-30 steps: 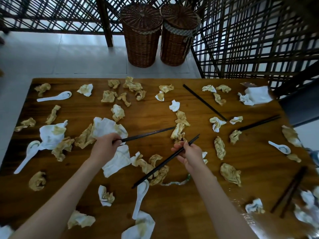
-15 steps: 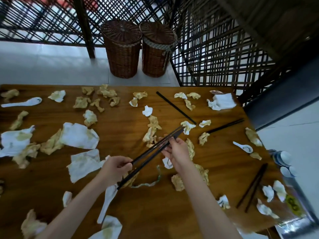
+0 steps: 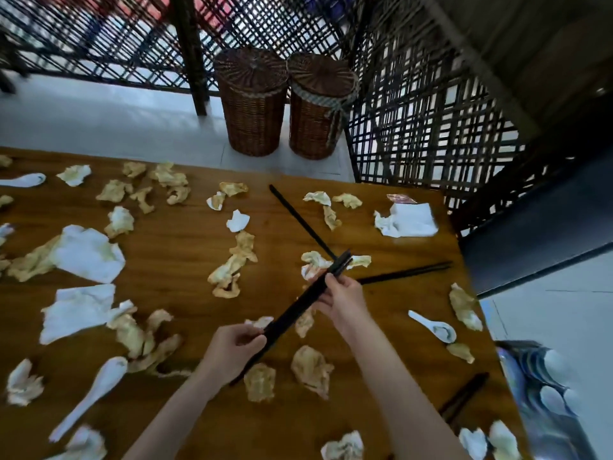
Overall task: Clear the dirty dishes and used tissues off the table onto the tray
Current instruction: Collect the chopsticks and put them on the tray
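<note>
A second ago each hand gripped its own dark chopstick over the desk; now the two sticks lie side by side as one pair of chopsticks, lifted clear of the wood and slanting from low near the left hand up to the right hand. The view has also swung toward the tray, which shows at the desk's right edge with white spoons on it. I judge this as the gathering step finished and the carry to the tray about to start. The left hand's fingers curl round the lower stretch of the pair, thumb over the top; the right hand's fingers pinch the pair near its upper end, closed tight on it. Most of the job remains: beyond the pair lies a single chopstick, another two sticks point away just right of the upper tips, a white spoon sits between the pair and the tray, and crumpled tissues are scattered around on every side.
</note>
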